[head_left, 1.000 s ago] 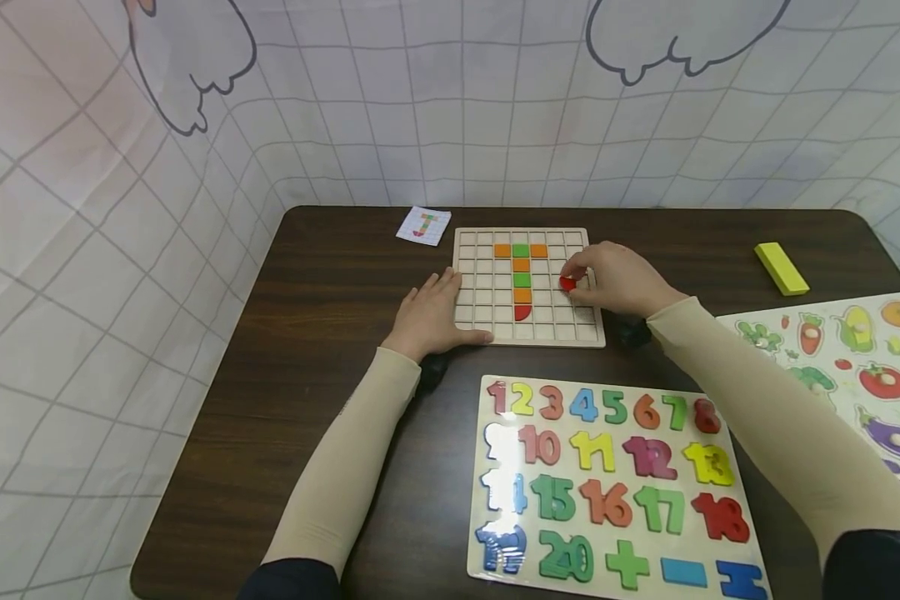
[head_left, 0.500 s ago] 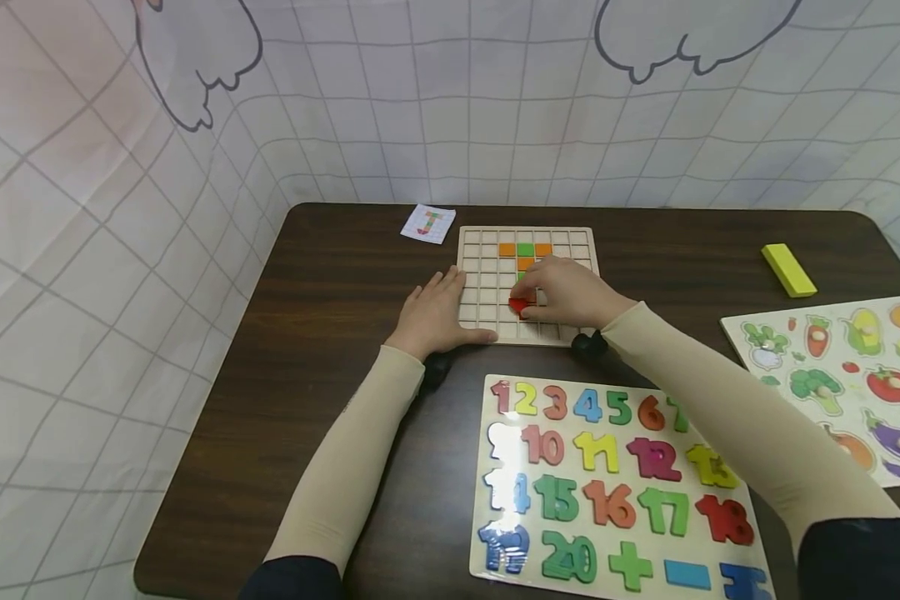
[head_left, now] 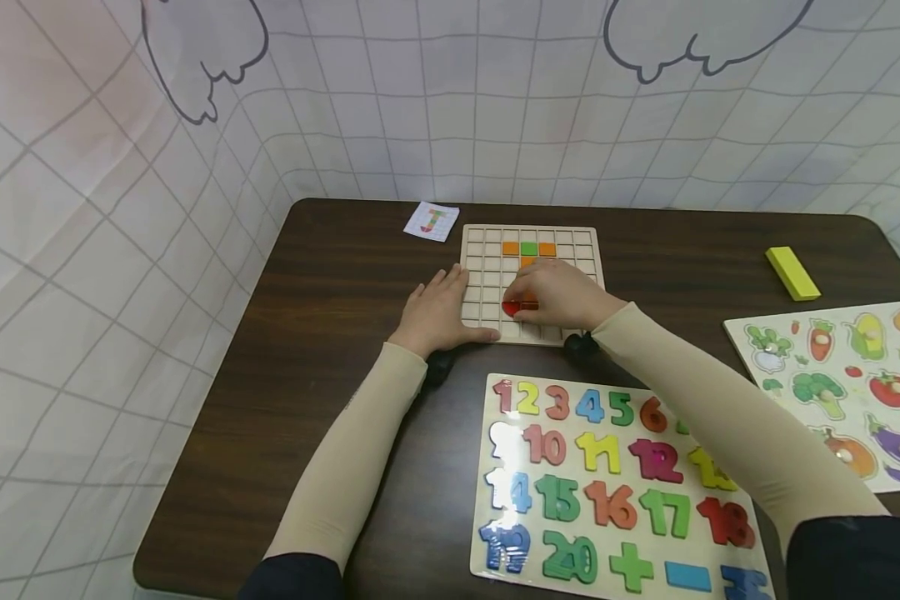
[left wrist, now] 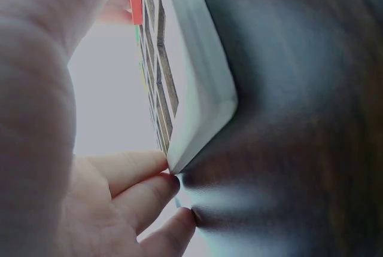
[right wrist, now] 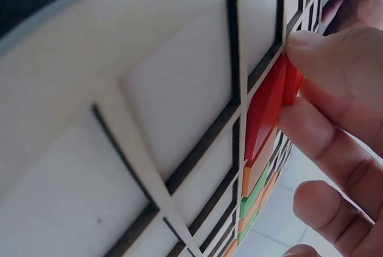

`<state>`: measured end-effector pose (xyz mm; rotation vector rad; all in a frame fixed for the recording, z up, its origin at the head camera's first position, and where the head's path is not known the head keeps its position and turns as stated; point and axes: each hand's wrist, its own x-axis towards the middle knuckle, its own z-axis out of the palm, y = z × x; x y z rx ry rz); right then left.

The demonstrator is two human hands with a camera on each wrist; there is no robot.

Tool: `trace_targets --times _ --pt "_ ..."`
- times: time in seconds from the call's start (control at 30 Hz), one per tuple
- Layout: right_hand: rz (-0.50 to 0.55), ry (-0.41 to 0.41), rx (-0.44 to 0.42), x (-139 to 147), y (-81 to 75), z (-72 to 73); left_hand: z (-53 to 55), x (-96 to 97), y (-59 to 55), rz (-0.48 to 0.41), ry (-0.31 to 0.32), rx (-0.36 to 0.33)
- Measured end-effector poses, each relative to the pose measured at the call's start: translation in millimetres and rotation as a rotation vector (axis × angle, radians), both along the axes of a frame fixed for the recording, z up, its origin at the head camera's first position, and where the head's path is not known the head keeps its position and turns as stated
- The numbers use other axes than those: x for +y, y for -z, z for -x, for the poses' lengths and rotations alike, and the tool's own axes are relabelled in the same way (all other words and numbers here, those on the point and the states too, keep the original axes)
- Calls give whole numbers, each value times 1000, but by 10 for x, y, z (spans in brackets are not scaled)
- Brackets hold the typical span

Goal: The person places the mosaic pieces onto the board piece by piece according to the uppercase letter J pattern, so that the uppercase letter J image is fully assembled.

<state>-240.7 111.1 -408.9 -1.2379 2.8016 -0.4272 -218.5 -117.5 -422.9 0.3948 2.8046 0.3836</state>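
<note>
A pale wooden grid board [head_left: 585, 242] lies on the dark table. Orange [head_left: 510, 248] and green tiles [head_left: 528, 248] sit in its cells in a T-like line. At the foot of that line, a red rounded tile [right wrist: 263, 113] is set in a cell. My right hand [head_left: 558, 293] pinches a second red tile [head_left: 509, 308] between thumb and fingers, just left of the set one; whether it is fully in a cell, I cannot tell. My left hand [head_left: 437, 315] rests against the board's left side, fingers extended, fingertips [left wrist: 170, 164] at its edge.
Behind the board lies a small card [head_left: 431, 222] with a coloured J pattern. A number puzzle [head_left: 585, 567] is in front, partly under the right forearm. To the right are a vegetable puzzle [head_left: 783, 400] and a yellow block [head_left: 792, 273].
My right hand has carried the red tile leftward from the board's right side to the foot of the tile line. The left hand has stayed at the board's left edge.
</note>
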Motion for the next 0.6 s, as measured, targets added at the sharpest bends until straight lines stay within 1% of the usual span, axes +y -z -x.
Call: trace_targets --times 0.37,0.43,0.6 --pt "-15 11 -12 34 -17 0 4 15 -5 4 3 1" --pt "-7 38 -30 54 -36 -1 3 13 -4 4 4 3" --pt "18 157 -102 174 -87 -21 1 -6 21 0 0 0"
